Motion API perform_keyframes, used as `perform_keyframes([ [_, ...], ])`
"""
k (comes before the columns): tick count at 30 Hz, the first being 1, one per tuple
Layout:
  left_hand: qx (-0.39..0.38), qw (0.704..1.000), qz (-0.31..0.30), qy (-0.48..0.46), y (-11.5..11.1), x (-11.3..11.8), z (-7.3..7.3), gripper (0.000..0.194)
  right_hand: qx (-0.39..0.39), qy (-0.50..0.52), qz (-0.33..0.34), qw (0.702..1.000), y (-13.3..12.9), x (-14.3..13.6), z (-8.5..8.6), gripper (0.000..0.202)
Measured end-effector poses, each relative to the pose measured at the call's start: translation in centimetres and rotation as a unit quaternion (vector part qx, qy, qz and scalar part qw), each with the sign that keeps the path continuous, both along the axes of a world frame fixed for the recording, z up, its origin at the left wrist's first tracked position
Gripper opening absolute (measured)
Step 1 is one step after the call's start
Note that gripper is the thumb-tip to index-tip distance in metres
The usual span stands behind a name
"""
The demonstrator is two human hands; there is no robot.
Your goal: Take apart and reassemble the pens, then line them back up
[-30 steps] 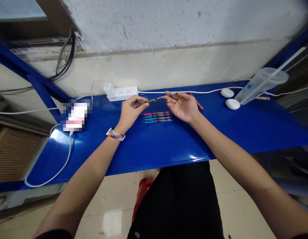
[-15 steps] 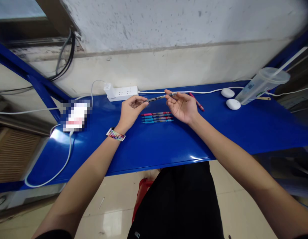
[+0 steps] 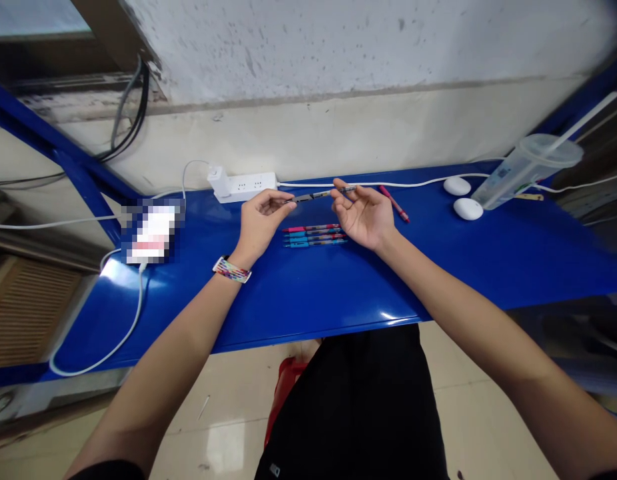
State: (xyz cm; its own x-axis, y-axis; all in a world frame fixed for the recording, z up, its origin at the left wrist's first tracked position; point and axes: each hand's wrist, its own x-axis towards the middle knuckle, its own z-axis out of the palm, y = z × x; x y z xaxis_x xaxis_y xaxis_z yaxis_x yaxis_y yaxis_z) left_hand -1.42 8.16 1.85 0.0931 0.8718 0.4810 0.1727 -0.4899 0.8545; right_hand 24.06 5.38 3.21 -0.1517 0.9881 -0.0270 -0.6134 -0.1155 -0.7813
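Between my two hands a dark pen [image 3: 313, 196] is held nearly level above the table. My left hand [image 3: 261, 217] pinches its black end between thumb and fingers, and wears a colourful woven wristband [image 3: 232, 269]. At the other end, my right hand [image 3: 366, 217] has its palm turned up, with curled fingers around the pen's tip. Just below lie several pens side by side: a pink-ended pen [image 3: 298, 230] at the back and blue pens [image 3: 297, 245] in front. A red pen [image 3: 394, 204] lies alone behind my right hand.
A white power strip [image 3: 253, 185] with a plugged-in charger stands at the back of the blue table [image 3: 308, 293]. At left lies a blurred-out phone [image 3: 151, 233] on a cable. To the right are two white egg-shaped objects [image 3: 468, 209] and a clear plastic cup [image 3: 518, 170] with a straw.
Almost nothing differs. My left hand has shifted very slightly left, and the pen stays held between both hands.
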Motion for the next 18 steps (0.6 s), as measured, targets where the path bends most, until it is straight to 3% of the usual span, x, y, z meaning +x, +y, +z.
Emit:
perform_keyframes([
  [5,0.001,1.0,-0.006,-0.027,0.1,0.0,-0.1,0.011,0.001,-0.01,0.016,1.0,0.1,0.1,0.1,0.038],
  [12,-0.016,1.0,-0.018,-0.006,-0.4,0.0,0.2,0.019,-0.021,0.014,-0.002,1.0,0.4,-0.2,-0.1,0.028],
  [18,-0.029,0.998,-0.04,0.031,-0.9,0.1,0.7,0.019,0.026,-0.064,-0.023,0.997,-0.1,-1.1,-0.2,0.016],
])
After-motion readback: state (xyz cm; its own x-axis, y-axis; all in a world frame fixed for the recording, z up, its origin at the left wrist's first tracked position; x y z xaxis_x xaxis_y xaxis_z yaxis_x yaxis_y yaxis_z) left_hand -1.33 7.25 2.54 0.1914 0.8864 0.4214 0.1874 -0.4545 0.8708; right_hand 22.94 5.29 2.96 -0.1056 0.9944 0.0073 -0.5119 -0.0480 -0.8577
